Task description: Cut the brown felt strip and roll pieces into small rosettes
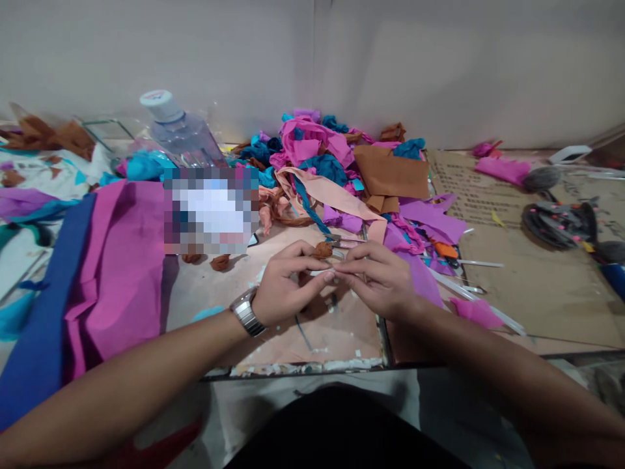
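Observation:
My left hand (288, 283), with a metal watch (245, 312) on its wrist, and my right hand (378, 277) meet over the work board (312, 339). Both pinch a thin white strip (319, 272) between their fingertips. A small brown crepe-paper bud (323, 250) sits just above the fingers, on or against that strip. A few more brown buds (221, 262) lie on the board to the left.
A heap of pink, blue, purple and brown crepe paper (332, 163) lies behind the hands. Large pink and blue sheets (112, 280) cover the left. A plastic bottle (180, 130) stands at the back left. Scissors (444, 254) and white sticks lie right, on cardboard (537, 286).

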{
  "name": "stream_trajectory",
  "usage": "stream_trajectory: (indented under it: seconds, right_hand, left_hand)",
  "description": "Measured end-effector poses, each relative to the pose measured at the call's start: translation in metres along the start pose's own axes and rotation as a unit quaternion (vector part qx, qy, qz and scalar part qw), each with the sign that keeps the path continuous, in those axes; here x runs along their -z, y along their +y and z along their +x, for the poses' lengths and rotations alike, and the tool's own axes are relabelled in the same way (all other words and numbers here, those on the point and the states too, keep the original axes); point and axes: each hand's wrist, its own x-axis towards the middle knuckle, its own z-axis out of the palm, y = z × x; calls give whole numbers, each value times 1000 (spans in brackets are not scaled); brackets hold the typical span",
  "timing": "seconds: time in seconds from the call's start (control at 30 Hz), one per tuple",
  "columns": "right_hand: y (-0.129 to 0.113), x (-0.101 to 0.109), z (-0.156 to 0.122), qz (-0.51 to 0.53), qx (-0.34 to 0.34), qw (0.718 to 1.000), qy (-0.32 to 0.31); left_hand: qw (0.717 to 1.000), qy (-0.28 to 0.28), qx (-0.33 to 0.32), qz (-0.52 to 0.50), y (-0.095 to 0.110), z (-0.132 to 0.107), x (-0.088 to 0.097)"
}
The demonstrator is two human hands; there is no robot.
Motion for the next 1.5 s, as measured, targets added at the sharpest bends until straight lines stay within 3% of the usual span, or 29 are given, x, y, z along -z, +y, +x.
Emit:
stream_trajectory:
  seconds: [0.37,0.5,0.57,0.7,0.83,1.03,1.2,1.33,1.5]
  right_hand:
    - [-10,-5,-3,-14,10,1000,23]
    - [-18,0,-5,-17,28,999,40]
    - [-18,2,-4,-23,18,998,52]
    - [-6,1,-2,3,-31,999,14]
    - [5,-6,-7,64,-116,991,-15]
    - [5,-8,-7,129,-165,978,-12]
    - [11,-5,-3,83,-205,975,-17]
    - [11,-5,-3,132,-202,970,-8]
    - [5,-10,-7,244,-191,949,-62]
  left_hand:
    - [989,-4,128,-71,4,1,-3]
    - [983,58,176,-13,-2,10,10]
    - [984,78,158,18,-6,13,16]
    - [993,48,103,-19,-6,11,12]
    - [995,12,78,-69,-4,5,5]
    - [996,16,65,-54,-4,3,9]
    - [998,19,53,-27,-6,2,10]
    - [999,-42,0,8,-3,1,7]
    - [988,-133,-65,54,2,-3,0]
